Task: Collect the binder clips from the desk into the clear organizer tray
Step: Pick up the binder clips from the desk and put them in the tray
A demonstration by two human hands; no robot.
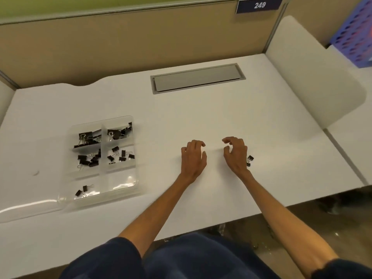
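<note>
- The desk is a white surface enclosed by tan partition panels at its far edge and a white side panel at its right edge.
- The clear organizer tray lies on the left half of the desk, closer to the near edge than to the far edge, and is divided into compartments.
- Black binder clips in the tray occupy five compartments: two at the far end, two in the middle row, and the near-left one, which holds two clips. The near-right compartment shows only glare.
- A clear lid lies flat against the tray's near-left corner, reaching the desk's left edge.
- Loose binder clips sit on the desk right of centre, just beside the outer edge of the right hand. They appear to be two, though the hand partly hides them.
- The left hand rests palm down on the desk near the centre, fingers curled loosely inward. It holds nothing that can be seen.
- The right hand hovers or rests just right of the left hand, apart from it, with fingers bent in a loose claw and thumb spread from the forefinger. No clip is visible in its grasp.
- A grey cable hatch is set flush into the desk near the far edge.
- A dark plate reading 249 is fixed to the partition top, toward the far right corner.
- A blue perforated basket stands beyond the right side panel.
</note>
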